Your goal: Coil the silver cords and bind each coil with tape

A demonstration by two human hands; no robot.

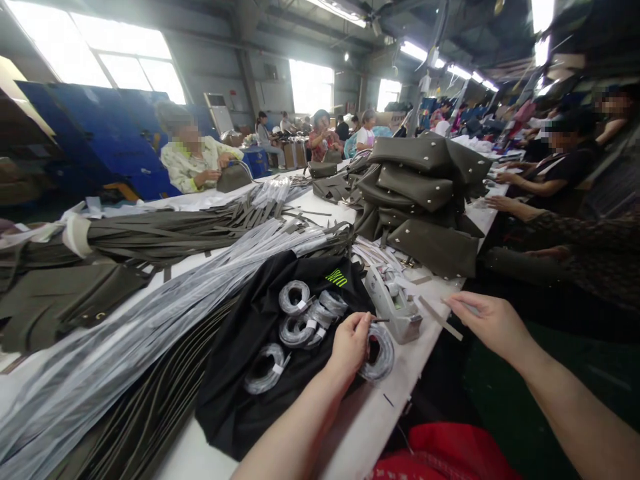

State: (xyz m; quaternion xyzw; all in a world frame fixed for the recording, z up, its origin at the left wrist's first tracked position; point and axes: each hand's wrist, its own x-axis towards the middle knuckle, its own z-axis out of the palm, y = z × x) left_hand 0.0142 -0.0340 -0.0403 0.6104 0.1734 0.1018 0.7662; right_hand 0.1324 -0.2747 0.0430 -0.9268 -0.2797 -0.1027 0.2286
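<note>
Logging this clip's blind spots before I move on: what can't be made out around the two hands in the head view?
- Left hand: its fingertips pinch at a coil of strip; the hand hides the coil's left side and the grip.
- Right hand: its palm faces away; whether it holds the thin strip is unclear.
- Grey device: too small to identify.
- Green print on the black cloth: folded, unreadable.
</note>
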